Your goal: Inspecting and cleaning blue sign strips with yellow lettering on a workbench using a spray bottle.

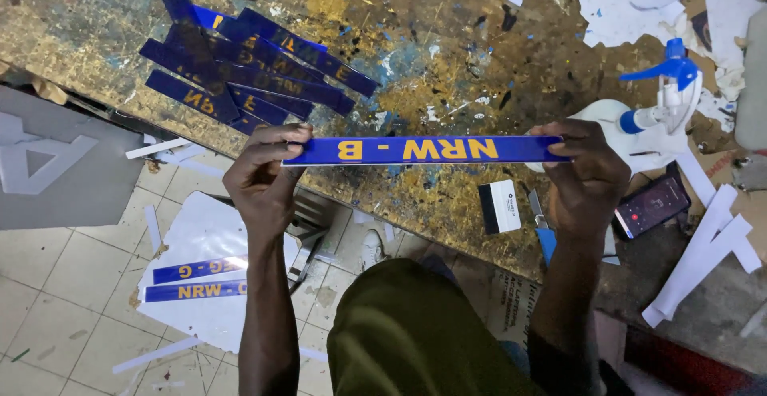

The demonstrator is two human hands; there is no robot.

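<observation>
At the far left of the frame a grey board (56, 168) with a cut-out white letter shape lies beside the tiled floor (64, 284). Lower left, two short blue strips (200, 280) with yellow lettering rest on a white sheet (208, 236) on the floor. In the upper left, a loose pile of dark blue strips (248, 68) sits fanned out on the paint-spattered workbench (415, 52).

The left hand (264, 176), left of centre, pinches the left end of a long blue strip (423, 150) with yellow lettering, thumb on top and fingers curled beneath. The strip runs level across the middle of the frame, held just above the near edge of the workbench. Below its right half a small black-and-white card (499, 206) lies on the bench, and just right of it a blue-handled utility knife (543, 232).

The right hand (587, 176), right of centre, grips the strip's right end in the same pinching hold. Directly beyond it stands a white spray bottle (663, 100) with a blue trigger head. Lower right of that hand a phone (651, 204) with a lit screen lies on the bench. White paper offcuts (703, 256) are scattered along the right edge and in the upper right corner.
</observation>
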